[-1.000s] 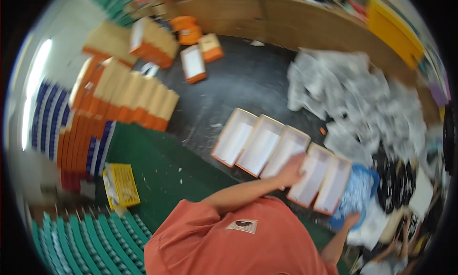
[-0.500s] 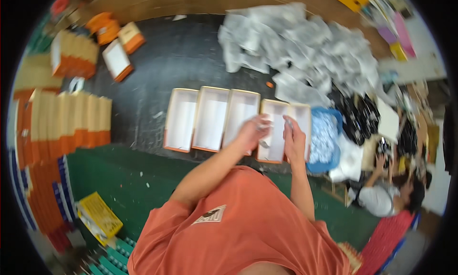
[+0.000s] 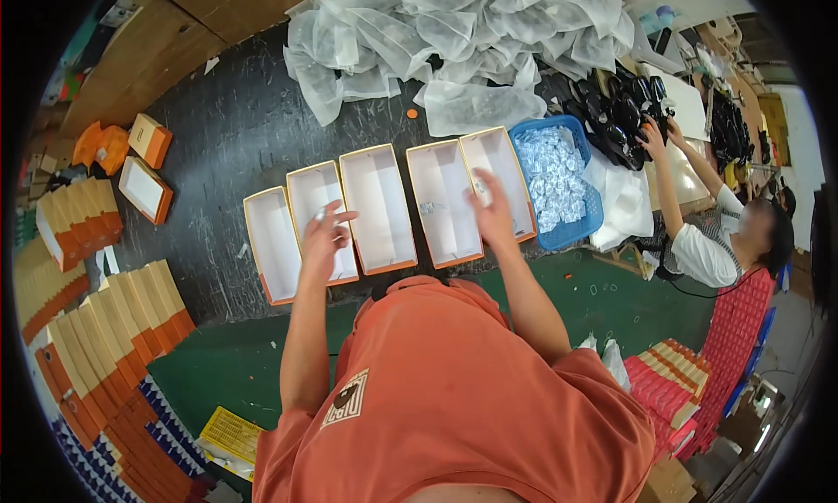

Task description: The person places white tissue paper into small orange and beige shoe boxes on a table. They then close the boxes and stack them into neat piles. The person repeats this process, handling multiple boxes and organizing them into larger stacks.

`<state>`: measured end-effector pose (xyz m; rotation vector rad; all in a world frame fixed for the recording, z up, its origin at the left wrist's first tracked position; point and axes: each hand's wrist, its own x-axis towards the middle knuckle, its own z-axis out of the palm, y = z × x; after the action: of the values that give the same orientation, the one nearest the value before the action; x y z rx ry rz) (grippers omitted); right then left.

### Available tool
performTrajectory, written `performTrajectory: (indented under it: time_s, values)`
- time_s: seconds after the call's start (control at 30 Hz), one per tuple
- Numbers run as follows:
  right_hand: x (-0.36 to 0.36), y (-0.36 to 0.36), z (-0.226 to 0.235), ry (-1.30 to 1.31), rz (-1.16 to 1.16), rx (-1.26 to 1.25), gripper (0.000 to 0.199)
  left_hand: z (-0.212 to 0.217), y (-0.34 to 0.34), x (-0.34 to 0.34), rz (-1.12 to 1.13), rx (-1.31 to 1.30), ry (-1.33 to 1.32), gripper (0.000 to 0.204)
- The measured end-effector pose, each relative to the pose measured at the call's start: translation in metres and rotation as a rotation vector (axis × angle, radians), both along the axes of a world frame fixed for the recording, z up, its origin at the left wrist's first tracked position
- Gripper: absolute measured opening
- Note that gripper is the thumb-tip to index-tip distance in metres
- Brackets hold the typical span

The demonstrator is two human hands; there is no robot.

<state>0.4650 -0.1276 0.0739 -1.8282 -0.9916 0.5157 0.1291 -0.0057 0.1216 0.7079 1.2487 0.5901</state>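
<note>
Several open shoe boxes with white insides and orange ends stand in a row on the black table. My left hand is over the second box from the left, a small clear packet at its fingertips, some fingers stretched out. Slightly blurred, my right hand reaches over the rightmost box, its fingers closed at another small clear packet. One clear packet lies inside the box just left of that hand. The middle box stands between my hands.
Right of the row, a blue basket holds many clear packets. Crumpled translucent bags pile up at the back, beside black shoes. Stacked orange-and-tan boxes stand at left. A co-worker handles black shoes at right.
My hands have moved apart, the left going left to the second box. A packet now lies in the fourth box. My view has turned and shifted right.
</note>
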Motion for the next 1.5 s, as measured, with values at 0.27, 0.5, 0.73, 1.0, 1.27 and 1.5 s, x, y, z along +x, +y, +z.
performTrajectory:
  time_s: [0.27,0.5,0.73,1.0,1.27,1.5]
  values:
    - [0.156,-0.102,-0.074,-0.375,-0.269,-0.856,0.047,0.005,0.008,-0.106,0.306,0.126,0.170,0.041]
    - [0.179,-0.111,-0.053,-0.477,-0.335,-0.615,0.028,-0.016,-0.013,-0.089,-0.217,0.144,0.549,0.070]
    - [0.211,-0.117,-0.039,-0.084,-0.641,-0.327,0.027,0.017,-0.008,-0.028,-0.196,0.215,0.201,0.056]
    - [-0.081,0.019,0.132,0.099,0.498,-0.092,0.025,0.048,-0.051,0.088,0.052,-0.264,-0.652,0.053]
    - [-0.106,0.045,0.082,0.011,0.612,-0.135,0.029,0.029,-0.033,0.025,0.172,-0.278,-0.553,0.037]
    - [-0.141,0.054,0.083,-0.328,0.798,-0.079,0.037,-0.005,-0.037,0.006,0.140,-0.301,-0.550,0.031]
